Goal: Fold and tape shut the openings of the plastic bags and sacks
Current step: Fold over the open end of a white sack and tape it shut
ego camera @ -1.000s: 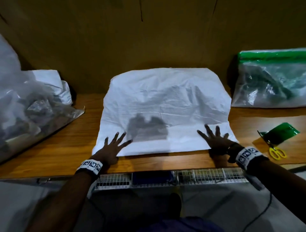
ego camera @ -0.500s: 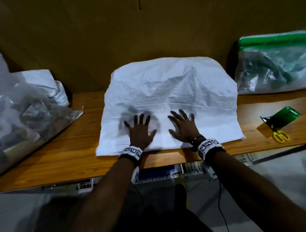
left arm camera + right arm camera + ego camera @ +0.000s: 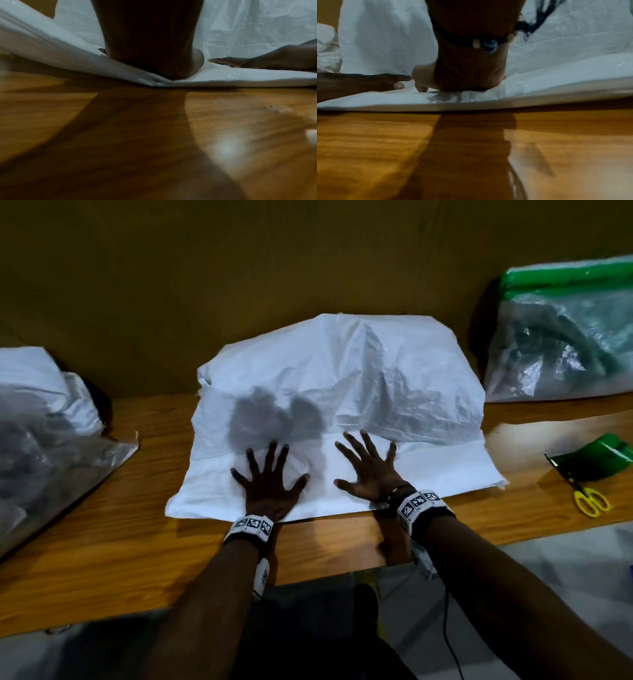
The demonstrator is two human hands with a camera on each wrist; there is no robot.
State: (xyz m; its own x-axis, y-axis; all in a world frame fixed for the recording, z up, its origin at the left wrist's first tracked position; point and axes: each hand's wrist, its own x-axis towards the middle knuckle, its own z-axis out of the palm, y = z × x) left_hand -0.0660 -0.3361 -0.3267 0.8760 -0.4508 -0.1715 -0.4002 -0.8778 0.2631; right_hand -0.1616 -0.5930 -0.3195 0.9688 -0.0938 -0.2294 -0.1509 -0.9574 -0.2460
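While pressed flat on the sack: both hands, side by side, thumbs pointing toward each other.
Left hand (image 3: 269, 486): palm down on the near flap, fingers (image 3: 272, 455) straight and spread wide, holding nothing; heel of the palm squashing the near edge, as seen from the left wrist.
Right hand (image 3: 371, 475): palm down just beside the left, fingers (image 3: 366, 445) straight and fanned wide, holding nothing; fingertips reaching the crease line; dark beaded bracelet (image 3: 488, 44) at the wrist.
Sack (image 3: 359, 392): white, woven, lying in the middle of the table, far part bulging against the brown wall, near part folded into a flat band under both hands.
Table (image 3: 102, 542): wooden, glossy, bare strip between sack and near edge.
Left side: clear bag (image 3: 44, 467) with dark contents, a white bundle (image 3: 34, 371) behind it.
Right side: clear bag with green top (image 3: 561, 350) leaning on the wall, well apart from the sack.
Near right edge: yellow-handled scissors (image 3: 591, 499) touching a piece of green plastic (image 3: 596, 462).
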